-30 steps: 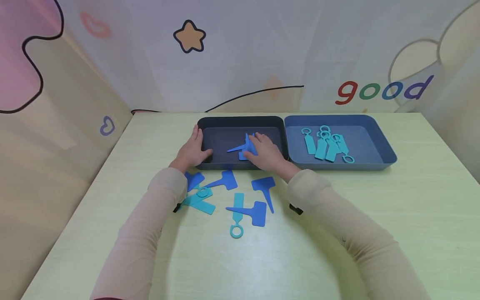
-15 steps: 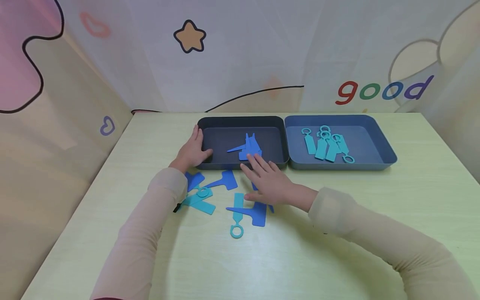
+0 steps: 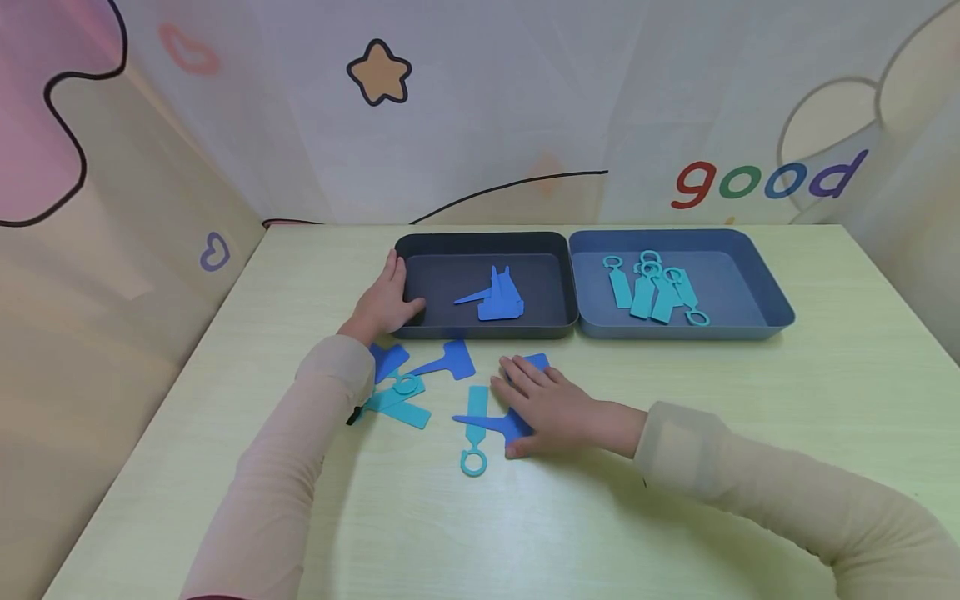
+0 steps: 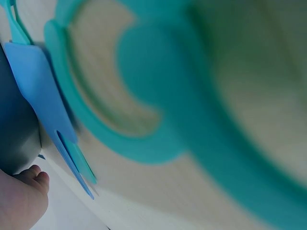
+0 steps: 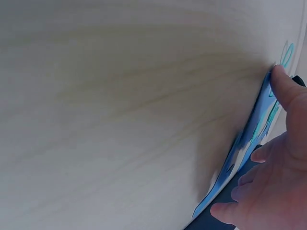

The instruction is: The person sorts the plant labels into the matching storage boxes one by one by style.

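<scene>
At the black tray's (image 3: 442, 329) left end, my left hand (image 3: 384, 307) holds the rim, its thumb over the inside of the wall. My right hand (image 3: 558, 412) lies low over the table with fingers spread, partly covering two blue T-shaped plant labels. The far label (image 3: 537, 361) shows beyond the fingers; the near label (image 3: 491, 423) runs out between fingers and thumb, its stem crossing a teal ring-ended tag (image 3: 474, 450). In the right wrist view the thumb (image 5: 285, 86) is at a blue label's edge. Several blue labels (image 3: 501, 300) lie piled inside the black tray.
A grey-blue tray (image 3: 757, 321) stands against the black one's right side, holding several teal ring-ended tags (image 3: 663, 298). Near my left wrist are another blue label (image 3: 456, 360), a partly hidden blue one (image 3: 388, 360) and overlapping teal tags (image 3: 405, 412). A curtain hangs behind the table.
My right hand has left the blue pile in the black tray, moving back toward me and down over the labels on the table. My left hand stays at the tray.
</scene>
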The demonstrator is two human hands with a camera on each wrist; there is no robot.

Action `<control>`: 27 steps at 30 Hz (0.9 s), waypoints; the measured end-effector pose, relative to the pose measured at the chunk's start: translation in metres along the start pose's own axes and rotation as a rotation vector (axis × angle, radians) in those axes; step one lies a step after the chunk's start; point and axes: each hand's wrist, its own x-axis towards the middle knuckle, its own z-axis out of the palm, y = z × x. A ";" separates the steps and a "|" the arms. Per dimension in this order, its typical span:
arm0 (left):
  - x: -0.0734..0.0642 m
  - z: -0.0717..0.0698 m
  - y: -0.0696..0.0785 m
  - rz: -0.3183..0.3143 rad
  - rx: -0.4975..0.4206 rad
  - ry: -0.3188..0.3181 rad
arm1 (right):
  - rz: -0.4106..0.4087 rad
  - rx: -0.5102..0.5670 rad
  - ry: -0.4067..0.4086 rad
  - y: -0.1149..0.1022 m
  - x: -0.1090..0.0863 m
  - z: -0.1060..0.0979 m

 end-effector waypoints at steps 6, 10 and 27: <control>0.001 0.001 0.000 -0.001 -0.004 -0.003 | 0.030 0.019 0.007 -0.003 -0.003 0.000; 0.001 0.000 0.000 -0.004 -0.005 -0.005 | 0.038 0.008 0.041 -0.005 -0.006 -0.001; 0.000 0.000 0.000 -0.009 -0.006 -0.005 | 0.091 0.001 0.144 -0.014 -0.004 -0.002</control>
